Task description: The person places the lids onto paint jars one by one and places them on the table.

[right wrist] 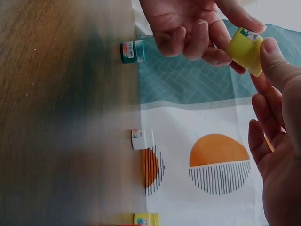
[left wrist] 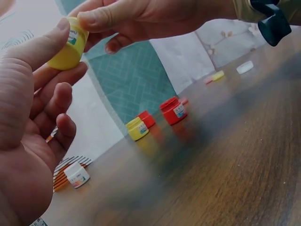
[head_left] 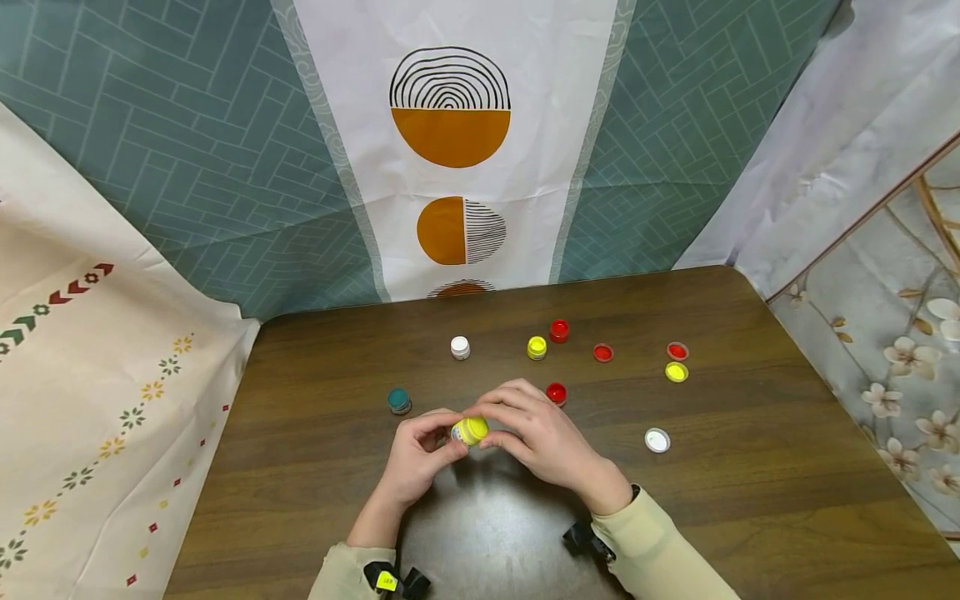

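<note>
Above the near middle of the table, my left hand (head_left: 412, 462) holds a small yellow paint jar (head_left: 470, 431) tilted sideways, thumb on one side and fingers on the other. My right hand (head_left: 546, 437) pinches the jar's top end between thumb and fingers. A printed label shows on the jar's body in the left wrist view, where the right thumb (left wrist: 96, 19) lies against the jar's edge. Beyond the hands stand a teal paint jar (head_left: 399, 401), a white paint jar (head_left: 461, 347), another yellow paint jar (head_left: 536, 347) and two red paint jars (head_left: 559, 331).
Several loose lids lie to the right: a red lid (head_left: 603, 353), another red lid (head_left: 677, 351), a yellow lid (head_left: 677, 372) and a white lid (head_left: 657, 440). Patterned curtains (head_left: 225, 167) hang behind the wooden table (head_left: 315, 492).
</note>
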Available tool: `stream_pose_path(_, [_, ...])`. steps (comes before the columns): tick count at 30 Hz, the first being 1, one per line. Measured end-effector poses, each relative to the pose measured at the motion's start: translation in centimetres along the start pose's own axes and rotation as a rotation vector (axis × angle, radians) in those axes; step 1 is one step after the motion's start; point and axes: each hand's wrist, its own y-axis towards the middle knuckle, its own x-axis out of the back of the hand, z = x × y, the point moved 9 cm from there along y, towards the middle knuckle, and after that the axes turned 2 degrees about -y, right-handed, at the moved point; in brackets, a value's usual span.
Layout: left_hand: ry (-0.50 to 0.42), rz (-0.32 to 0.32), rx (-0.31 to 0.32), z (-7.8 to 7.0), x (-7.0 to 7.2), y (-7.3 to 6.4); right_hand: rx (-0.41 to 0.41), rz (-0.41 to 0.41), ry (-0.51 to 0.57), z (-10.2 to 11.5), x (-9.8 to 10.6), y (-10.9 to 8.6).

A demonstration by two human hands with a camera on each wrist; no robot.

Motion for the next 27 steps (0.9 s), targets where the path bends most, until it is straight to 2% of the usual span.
stream_pose_path(6, [-0.005,-0.035,-0.078,-0.7,0.0,0.2,-0.057,-0.002,-0.009,-0.1,-0.2,0.0])
stream_pose_path(14, [-0.018,-0.070,-0.125,-1.1,0.1,0.2,-0.104,0.001,-0.041,-0.1,-0.5,0.1])
stream_pose_path(19, [0.019,-0.094,-0.125,-1.1,0.2,0.1,-0.119,0.004,-0.055,-0.2,-0.6,0.0])
stream_pose_path(27, [0.100,-0.138,-0.169,-1.5,0.3,0.0,-0.130,0.004,-0.075,-0.3,-0.9,0.0])
